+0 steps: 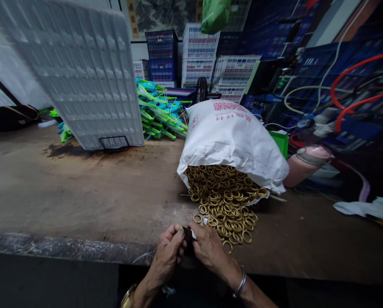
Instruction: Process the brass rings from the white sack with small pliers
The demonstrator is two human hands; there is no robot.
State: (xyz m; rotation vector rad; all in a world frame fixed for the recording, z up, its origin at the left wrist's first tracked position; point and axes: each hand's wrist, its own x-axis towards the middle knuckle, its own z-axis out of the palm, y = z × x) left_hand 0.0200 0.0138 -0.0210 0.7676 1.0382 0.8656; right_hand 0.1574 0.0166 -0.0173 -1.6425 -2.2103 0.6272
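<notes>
Head view: both hands [167, 256] [210, 250] pinch a dark part [187, 237] over the stained workbench [82, 192], crates [198, 47] behind.

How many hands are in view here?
2. The left hand and the right hand meet at the bench edge, together gripping a small dark piece. None seems hidden.

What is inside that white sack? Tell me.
Gold-coloured rings fill the open mouth of the white sack and spill across the table toward the left hand and right hand, which pinch a small dark piece. The cloth hides whatever lies deeper.
</notes>
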